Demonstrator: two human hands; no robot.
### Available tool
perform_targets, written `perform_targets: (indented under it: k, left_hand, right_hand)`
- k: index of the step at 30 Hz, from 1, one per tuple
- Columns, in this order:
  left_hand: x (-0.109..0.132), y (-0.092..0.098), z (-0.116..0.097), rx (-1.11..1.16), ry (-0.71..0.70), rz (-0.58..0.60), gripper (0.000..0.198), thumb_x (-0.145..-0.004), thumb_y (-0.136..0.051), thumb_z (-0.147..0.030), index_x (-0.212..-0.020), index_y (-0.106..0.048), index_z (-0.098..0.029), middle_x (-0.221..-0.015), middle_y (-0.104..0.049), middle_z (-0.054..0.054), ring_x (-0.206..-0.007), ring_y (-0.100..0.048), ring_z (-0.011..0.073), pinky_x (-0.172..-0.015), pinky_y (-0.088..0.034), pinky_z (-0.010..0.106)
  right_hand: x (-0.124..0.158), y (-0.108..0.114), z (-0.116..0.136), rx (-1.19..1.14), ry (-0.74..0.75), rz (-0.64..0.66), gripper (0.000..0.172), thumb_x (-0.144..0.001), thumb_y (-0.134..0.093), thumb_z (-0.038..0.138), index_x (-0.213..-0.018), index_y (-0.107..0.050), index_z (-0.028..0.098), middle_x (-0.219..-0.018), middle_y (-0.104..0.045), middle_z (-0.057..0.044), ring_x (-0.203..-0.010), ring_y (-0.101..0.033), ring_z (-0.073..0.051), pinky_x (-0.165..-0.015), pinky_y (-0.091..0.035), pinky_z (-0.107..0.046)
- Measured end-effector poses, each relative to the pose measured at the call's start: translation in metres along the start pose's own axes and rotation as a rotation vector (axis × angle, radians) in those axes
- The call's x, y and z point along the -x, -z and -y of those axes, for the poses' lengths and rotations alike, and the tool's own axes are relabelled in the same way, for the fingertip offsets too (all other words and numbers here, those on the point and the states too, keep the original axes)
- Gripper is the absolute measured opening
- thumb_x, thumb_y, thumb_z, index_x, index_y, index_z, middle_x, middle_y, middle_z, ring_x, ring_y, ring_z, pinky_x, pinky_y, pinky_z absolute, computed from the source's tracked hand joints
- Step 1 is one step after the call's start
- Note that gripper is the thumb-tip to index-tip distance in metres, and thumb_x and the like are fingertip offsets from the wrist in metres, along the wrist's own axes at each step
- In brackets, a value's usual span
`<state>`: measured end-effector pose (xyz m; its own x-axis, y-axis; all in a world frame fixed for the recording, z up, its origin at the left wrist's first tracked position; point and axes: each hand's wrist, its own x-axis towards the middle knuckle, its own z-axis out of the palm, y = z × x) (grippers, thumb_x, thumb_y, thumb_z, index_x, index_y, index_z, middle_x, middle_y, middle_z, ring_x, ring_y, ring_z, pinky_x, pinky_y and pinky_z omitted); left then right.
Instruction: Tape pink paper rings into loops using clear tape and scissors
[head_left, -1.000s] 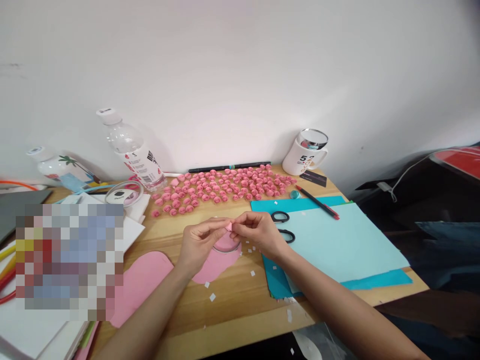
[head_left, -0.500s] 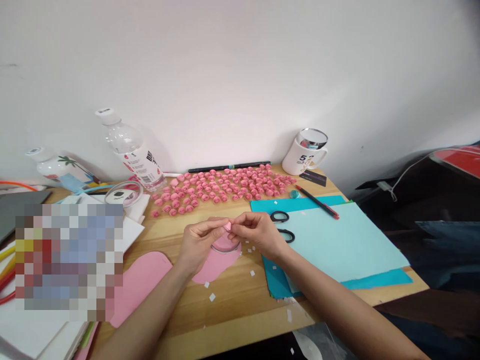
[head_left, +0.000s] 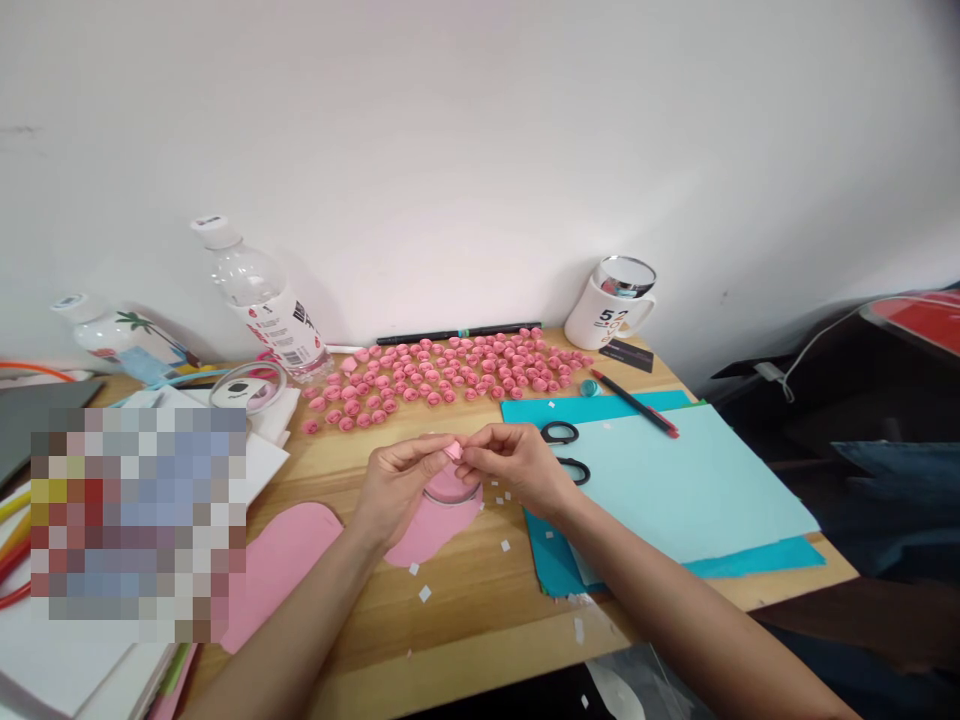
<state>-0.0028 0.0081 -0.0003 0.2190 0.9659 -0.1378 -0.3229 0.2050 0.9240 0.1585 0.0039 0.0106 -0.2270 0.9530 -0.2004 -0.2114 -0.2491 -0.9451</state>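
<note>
Between the fingertips of my left hand (head_left: 401, 485) and my right hand (head_left: 514, 465) is a small pink paper roll (head_left: 453, 451), pinched from both sides. Beneath the hands lies a pink paper cutout (head_left: 431, 535), with a round tape roll (head_left: 452, 496) on it, partly covered by my fingers. A larger pink paper piece (head_left: 289, 560) rests left of my left forearm. Many rolled pink paper roses (head_left: 435, 370) are spread behind my hands. The black handles of scissors (head_left: 574, 471) show just right of my right hand; their blades are hidden.
Light blue paper (head_left: 690, 490) lies over darker blue sheets (head_left: 551, 570) at the right. A red-black pen (head_left: 637, 405), a white mug (head_left: 606, 315) and a black marker (head_left: 457, 334) sit farther back. A plastic bottle (head_left: 262, 300) stands left. Small white squares (head_left: 425, 594) dot the wood table.
The pink paper roll has turned slightly between my fingertips. Both hands stay in nearly the same place, and the things on the table have not moved.
</note>
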Motion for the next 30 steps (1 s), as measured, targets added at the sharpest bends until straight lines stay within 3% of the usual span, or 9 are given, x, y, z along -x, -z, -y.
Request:
perform_targets:
  k: [6,15,19,21,23,27,30]
  left_hand:
    - [0.0,-0.003,0.0,0.037,0.01,0.002,0.015,-0.063,-0.075,-0.02,-0.078,-0.075,-0.017,-0.089,-0.073,0.008,-0.081,-0.065,0.0179,-0.078,-0.05,0.03]
    - [-0.004,0.002,-0.005,0.254,0.034,-0.068,0.017,-0.061,-0.076,-0.014,-0.078,-0.074,-0.014,-0.08,-0.073,0.006,-0.077,-0.064,0.0143,-0.081,-0.048,0.026]
    - [-0.007,0.004,-0.013,0.379,0.072,-0.099,0.016,-0.06,-0.076,-0.011,-0.076,-0.073,-0.013,-0.078,-0.072,0.005,-0.073,-0.064,0.012,-0.077,-0.049,0.022]
    - [-0.007,0.004,-0.014,0.418,0.101,-0.087,0.014,-0.062,-0.075,-0.011,-0.075,-0.073,-0.013,-0.076,-0.072,0.004,-0.073,-0.063,0.0113,-0.076,-0.049,0.022]
    - [-0.007,0.004,-0.014,0.438,0.124,-0.066,0.013,-0.063,-0.074,-0.01,-0.075,-0.073,-0.013,-0.077,-0.071,0.003,-0.074,-0.063,0.0112,-0.077,-0.049,0.021]
    - [-0.004,0.0,-0.011,0.434,0.165,-0.03,0.012,-0.064,-0.073,-0.011,-0.076,-0.073,-0.012,-0.081,-0.072,0.005,-0.077,-0.063,0.0122,-0.079,-0.048,0.023]
    - [-0.001,-0.004,-0.009,0.414,0.184,-0.011,0.012,-0.065,-0.072,-0.01,-0.076,-0.073,-0.011,-0.084,-0.072,0.006,-0.08,-0.063,0.0128,-0.079,-0.048,0.023]
  right_hand:
    - [-0.001,0.0,-0.002,-0.004,0.009,0.009,0.021,-0.065,-0.073,0.033,-0.067,-0.065,0.014,-0.062,-0.068,-0.002,-0.057,-0.065,-0.012,-0.059,-0.054,-0.024]
    - [-0.003,0.001,-0.001,0.047,0.104,-0.099,0.024,-0.067,-0.069,0.037,-0.065,-0.059,0.015,-0.064,-0.066,-0.003,-0.056,-0.063,-0.013,-0.059,-0.053,-0.029]
    - [0.002,-0.001,0.002,0.14,0.272,0.018,0.019,-0.068,-0.067,0.026,-0.065,-0.05,0.018,-0.082,-0.067,-0.005,-0.072,-0.065,-0.015,-0.063,-0.052,-0.027]
    - [0.005,-0.002,0.001,0.281,0.351,0.051,0.016,-0.072,-0.063,0.022,-0.07,-0.047,0.019,-0.079,-0.067,-0.003,-0.074,-0.064,-0.016,-0.063,-0.051,-0.027]
    - [0.006,-0.003,-0.002,0.49,0.461,-0.007,0.011,-0.076,-0.059,0.021,-0.079,-0.049,0.02,-0.073,-0.066,-0.001,-0.069,-0.064,-0.015,-0.064,-0.051,-0.028]
    - [0.001,-0.001,-0.01,0.909,0.838,-0.209,0.008,-0.077,-0.059,0.019,-0.084,-0.055,0.02,-0.076,-0.064,-0.003,-0.07,-0.063,-0.016,-0.063,-0.05,-0.026]
    - [-0.002,0.001,-0.014,1.089,1.05,-0.308,0.012,-0.079,-0.057,0.014,-0.088,-0.059,0.021,-0.079,-0.063,-0.004,-0.068,-0.061,-0.013,-0.056,-0.047,-0.022]
